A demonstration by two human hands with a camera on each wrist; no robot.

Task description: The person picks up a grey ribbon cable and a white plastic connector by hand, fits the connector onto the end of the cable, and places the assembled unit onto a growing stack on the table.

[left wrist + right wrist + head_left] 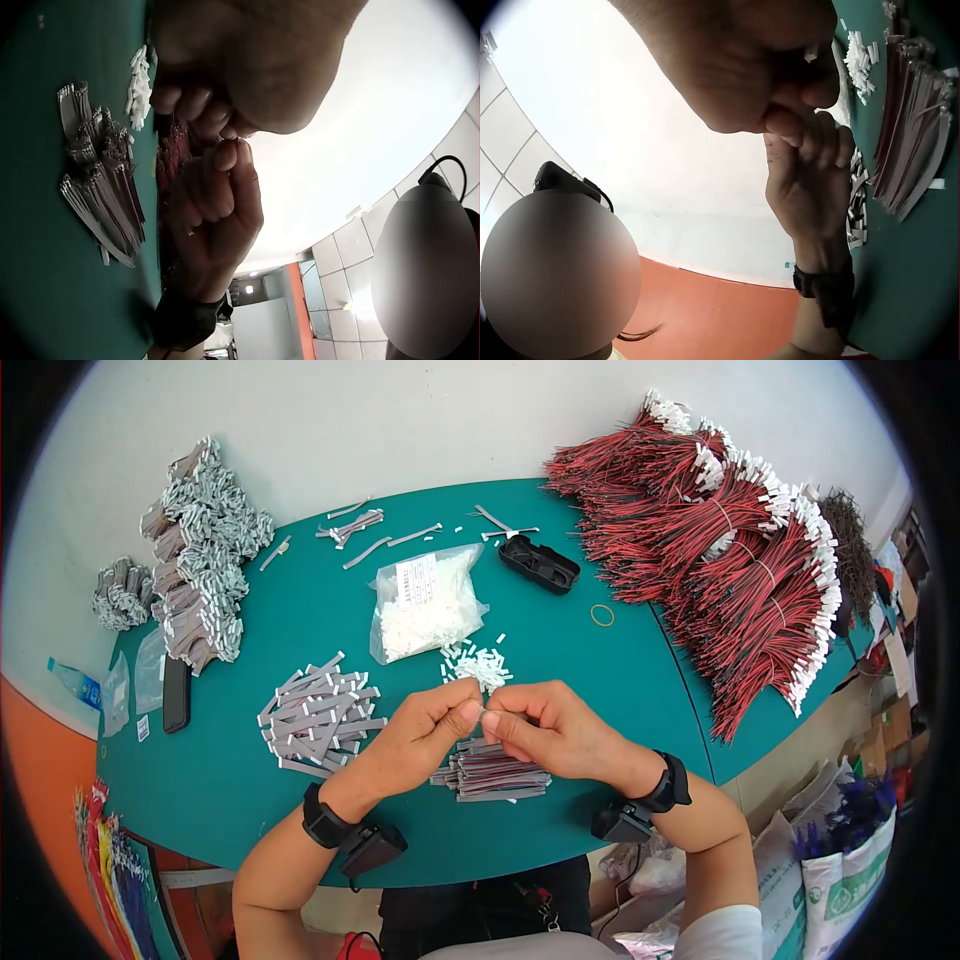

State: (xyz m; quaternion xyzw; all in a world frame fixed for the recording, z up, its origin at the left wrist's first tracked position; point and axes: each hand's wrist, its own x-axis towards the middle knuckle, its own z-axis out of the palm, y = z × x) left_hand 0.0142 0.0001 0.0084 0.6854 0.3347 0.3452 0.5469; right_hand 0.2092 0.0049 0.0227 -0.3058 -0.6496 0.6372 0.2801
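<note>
Both hands meet above the table's front part, the left hand (415,740) and right hand (560,730) each pinching with thumb and forefinger at a tiny piece (481,712), mostly covered by fingertips. A small white connector (811,55) shows within the curled fingers of the right hand (742,67). Below the hands lies a stack of grey and dark red flat cables (495,772). Loose white connectors (480,667) are heaped just beyond the fingers. Left of the hands, grey cables with white ends (318,715) lie in a loose pile.
A bag of white connectors (425,605) and a black case (539,565) lie farther back. Red-black wire bundles (720,550) fill the right side; grey cable bundles (200,550) stand at left near a phone (176,693). A rubber band (602,615) lies right of centre.
</note>
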